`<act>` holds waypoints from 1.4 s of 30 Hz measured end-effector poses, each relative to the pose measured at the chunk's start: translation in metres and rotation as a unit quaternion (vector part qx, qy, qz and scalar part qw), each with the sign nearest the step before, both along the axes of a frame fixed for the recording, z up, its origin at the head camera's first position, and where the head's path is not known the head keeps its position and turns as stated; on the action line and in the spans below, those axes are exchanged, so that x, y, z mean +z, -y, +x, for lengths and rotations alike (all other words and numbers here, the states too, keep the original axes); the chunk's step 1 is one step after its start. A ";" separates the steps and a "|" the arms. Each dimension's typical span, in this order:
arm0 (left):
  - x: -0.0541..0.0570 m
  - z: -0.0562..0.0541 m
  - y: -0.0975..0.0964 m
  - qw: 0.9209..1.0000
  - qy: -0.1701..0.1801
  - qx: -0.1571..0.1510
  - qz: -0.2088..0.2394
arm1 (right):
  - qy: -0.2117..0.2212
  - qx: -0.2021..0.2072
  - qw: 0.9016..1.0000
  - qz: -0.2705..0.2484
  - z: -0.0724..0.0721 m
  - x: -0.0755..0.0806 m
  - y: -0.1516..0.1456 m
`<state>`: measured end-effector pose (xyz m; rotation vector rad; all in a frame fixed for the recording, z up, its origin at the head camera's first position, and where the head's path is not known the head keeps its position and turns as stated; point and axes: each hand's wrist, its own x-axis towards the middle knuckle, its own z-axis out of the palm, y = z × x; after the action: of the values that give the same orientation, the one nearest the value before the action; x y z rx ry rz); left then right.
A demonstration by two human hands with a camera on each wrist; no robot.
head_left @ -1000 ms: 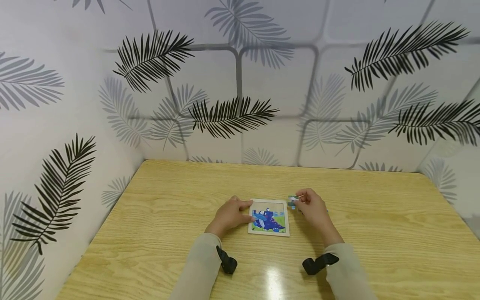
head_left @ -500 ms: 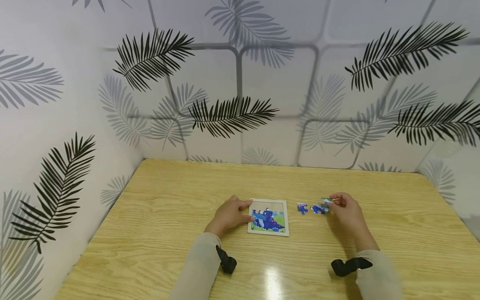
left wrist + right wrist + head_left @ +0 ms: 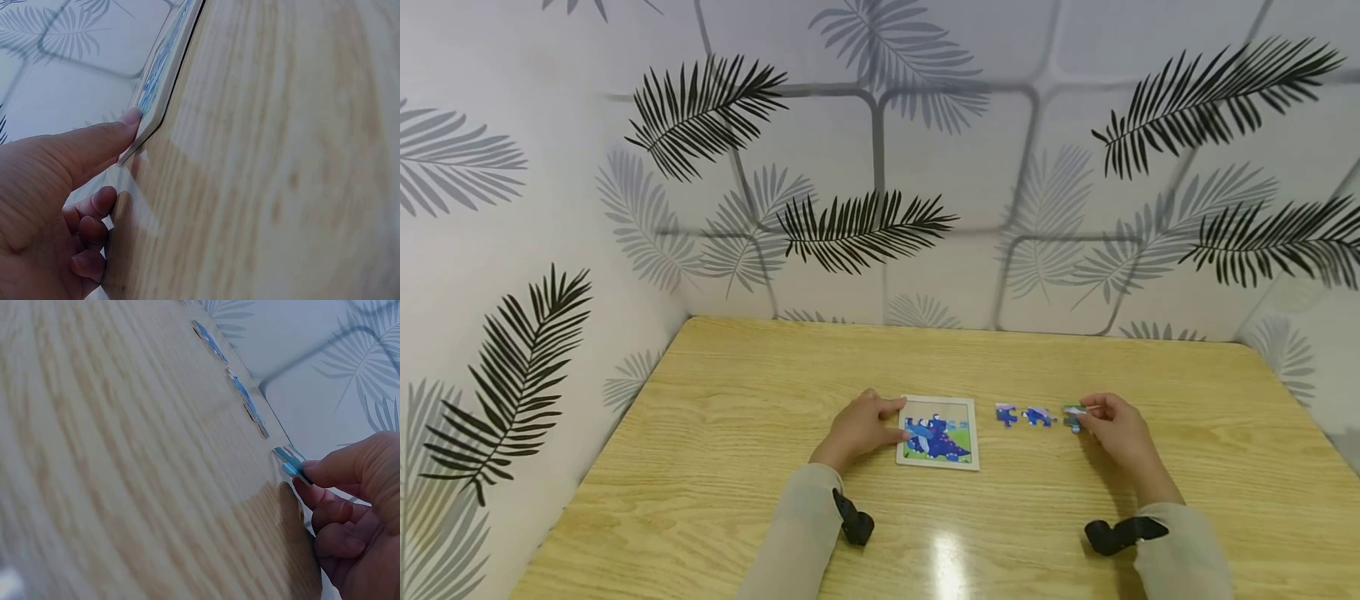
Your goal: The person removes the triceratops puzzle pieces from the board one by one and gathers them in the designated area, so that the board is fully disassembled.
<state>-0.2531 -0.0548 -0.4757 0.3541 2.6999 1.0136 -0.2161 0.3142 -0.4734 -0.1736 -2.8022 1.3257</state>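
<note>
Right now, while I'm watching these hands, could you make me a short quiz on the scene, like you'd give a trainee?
1. True or false: the left hand is touching the puzzle frame.
2. What is between the right hand's thumb and finger? (a) a pen (b) a puzzle piece (c) a cup
3. How many loose pieces lie on the table between the frame and the right hand's piece?

Key: 1. True. 2. b. 3. Two.
</note>
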 end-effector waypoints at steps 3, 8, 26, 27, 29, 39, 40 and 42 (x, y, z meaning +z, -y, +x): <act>0.000 0.000 0.000 1.000 0.000 0.000 0.001 | 0.000 -0.001 1.000 0.013 -0.001 0.000 0.000; 0.001 0.001 0.000 1.000 -0.003 0.001 -0.001 | 0.003 -0.006 1.000 0.025 -0.002 -0.001 0.000; 0.002 0.001 0.001 1.000 -0.003 -0.006 -0.005 | 0.014 -0.029 0.999 0.017 -0.001 -0.006 -0.001; 0.002 0.001 0.001 1.000 -0.003 -0.007 -0.005 | 0.015 -0.028 0.999 0.016 -0.001 -0.006 -0.002; 0.002 0.001 0.002 1.000 -0.004 -0.010 -0.007 | 0.017 -0.027 0.999 0.016 -0.001 -0.005 -0.002; 0.005 0.002 0.003 1.000 -0.010 -0.016 -0.008 | -0.014 -0.021 1.000 0.010 -0.002 0.001 0.015; 0.005 0.002 0.003 1.000 -0.010 -0.017 -0.007 | -0.018 -0.020 1.000 0.010 -0.002 0.002 0.018; 0.006 0.003 0.003 1.000 -0.009 -0.018 -0.006 | -0.023 -0.016 1.000 0.007 -0.003 0.004 0.023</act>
<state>-0.2504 -0.0581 -0.4701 0.4102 2.7046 0.9900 -0.2192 0.2913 -0.4690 -0.1834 -2.7577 1.2873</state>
